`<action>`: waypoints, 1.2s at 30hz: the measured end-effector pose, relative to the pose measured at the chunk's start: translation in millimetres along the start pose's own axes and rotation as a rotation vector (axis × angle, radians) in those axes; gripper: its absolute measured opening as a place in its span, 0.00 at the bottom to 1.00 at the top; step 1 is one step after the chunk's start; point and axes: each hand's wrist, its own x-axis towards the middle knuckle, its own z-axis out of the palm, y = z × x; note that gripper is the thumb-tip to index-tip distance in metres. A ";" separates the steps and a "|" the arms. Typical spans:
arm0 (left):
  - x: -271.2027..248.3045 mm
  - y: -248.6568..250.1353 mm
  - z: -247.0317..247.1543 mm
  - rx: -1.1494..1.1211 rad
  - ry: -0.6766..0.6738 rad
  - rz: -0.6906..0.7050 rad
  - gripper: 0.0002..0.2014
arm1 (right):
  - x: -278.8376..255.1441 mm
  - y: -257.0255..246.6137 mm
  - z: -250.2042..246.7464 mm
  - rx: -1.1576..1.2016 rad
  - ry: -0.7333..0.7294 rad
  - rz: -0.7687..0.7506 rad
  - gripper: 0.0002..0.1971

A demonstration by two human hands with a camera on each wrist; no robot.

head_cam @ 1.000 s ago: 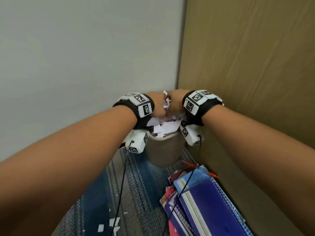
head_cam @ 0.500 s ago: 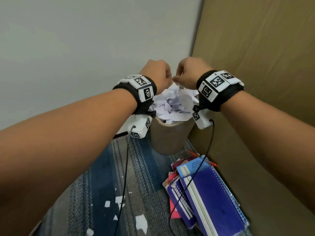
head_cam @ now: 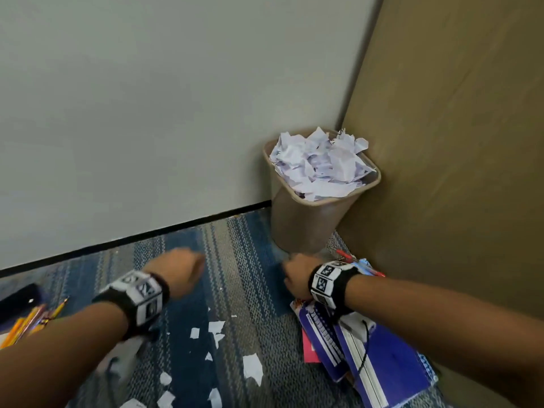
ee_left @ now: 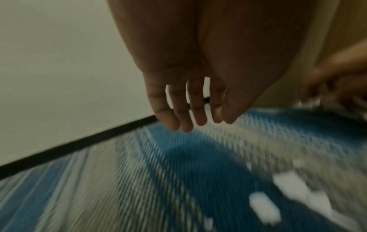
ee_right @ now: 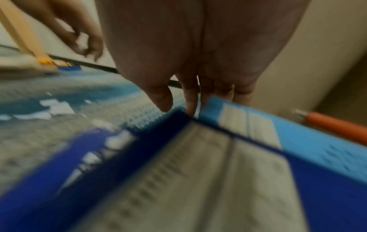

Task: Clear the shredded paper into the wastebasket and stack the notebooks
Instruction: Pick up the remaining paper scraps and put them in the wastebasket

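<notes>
A tan wastebasket [head_cam: 306, 228] stands in the corner, heaped with crumpled white paper [head_cam: 321, 166]. Torn paper scraps [head_cam: 252, 368] lie on the blue striped carpet. A pile of blue and purple notebooks [head_cam: 379, 357] lies at the right wall; they fill the right wrist view [ee_right: 198, 172]. My left hand [head_cam: 184, 272] hovers over the carpet; in the left wrist view its fingers [ee_left: 188, 109] hang straight and hold nothing. My right hand [head_cam: 294, 275] hangs just above the far end of the notebooks, its fingers [ee_right: 190, 100] relaxed and empty.
A red pen [head_cam: 350, 257] lies behind the notebooks by the wall [ee_right: 335, 127]. Yellow pencils [head_cam: 29, 322] and a dark object [head_cam: 17, 298] lie at the far left. The grey wall and brown panel close the corner.
Both hands have let the paper go into the wastebasket and dropped from above it to near the floor. The view has tilted down, showing more carpet and scraps.
</notes>
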 end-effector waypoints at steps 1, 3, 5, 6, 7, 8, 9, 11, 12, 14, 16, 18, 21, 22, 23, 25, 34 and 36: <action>-7.5 -11.7 24.0 0.076 -0.114 -0.015 0.13 | 6.0 9.0 9.4 -0.022 0.007 0.029 0.20; -21.8 -29.9 66.8 0.121 -0.288 -0.050 0.28 | 17.8 23.0 18.9 -0.013 0.044 0.102 0.24; -34.1 -39.9 94.1 0.098 -0.382 -0.060 0.42 | 28.1 25.4 19.7 -0.007 0.051 0.169 0.26; -39.8 -42.4 102.5 0.086 -0.404 -0.054 0.46 | 31.8 23.1 19.6 -0.016 0.031 0.199 0.26; -44.5 -43.2 107.3 0.085 -0.417 -0.041 0.48 | 33.3 19.9 19.2 -0.036 -0.002 0.219 0.25; -49.0 -42.7 110.9 0.094 -0.427 -0.030 0.49 | 35.3 18.0 20.6 -0.043 -0.048 0.234 0.24; -51.6 -41.4 112.6 0.111 -0.434 -0.019 0.48 | 36.7 19.2 22.3 -0.029 -0.071 0.241 0.21; -55.8 -36.8 112.2 0.131 -0.446 -0.012 0.47 | 39.2 23.8 26.0 0.086 -0.062 0.276 0.15; -57.6 -35.5 113.3 0.130 -0.445 -0.015 0.47 | 40.0 23.8 24.2 0.120 -0.055 0.300 0.13; -60.4 -36.2 117.3 0.094 -0.437 -0.039 0.47 | 44.2 18.2 18.7 0.089 -0.061 0.326 0.14; -62.3 -38.3 120.0 0.037 -0.426 -0.057 0.46 | 48.1 7.8 15.2 -0.018 -0.073 0.328 0.16; -64.7 -40.6 120.9 0.005 -0.384 -0.047 0.44 | 49.9 -2.5 13.3 -0.082 -0.051 0.299 0.14; -73.5 -47.6 125.8 -0.061 -0.295 -0.061 0.41 | 54.8 -15.0 15.4 -0.111 -0.063 0.283 0.13; -77.8 -50.8 128.7 -0.081 -0.266 -0.076 0.40 | 57.0 -17.2 16.4 -0.100 -0.079 0.263 0.13; -82.2 -54.3 131.8 -0.094 -0.243 -0.089 0.39 | 59.1 -19.6 16.7 -0.077 -0.085 0.229 0.13; -90.6 -61.4 137.8 -0.123 -0.216 -0.104 0.38 | 61.4 -24.3 12.8 -0.004 -0.086 0.145 0.08; -103.4 -73.0 144.6 -0.174 -0.225 -0.110 0.36 | 40.3 -0.7 20.2 -0.253 -0.179 0.189 0.16; -102.0 -70.1 142.4 -0.178 -0.239 -0.119 0.35 | 38.5 -2.6 23.8 -0.241 -0.144 0.229 0.14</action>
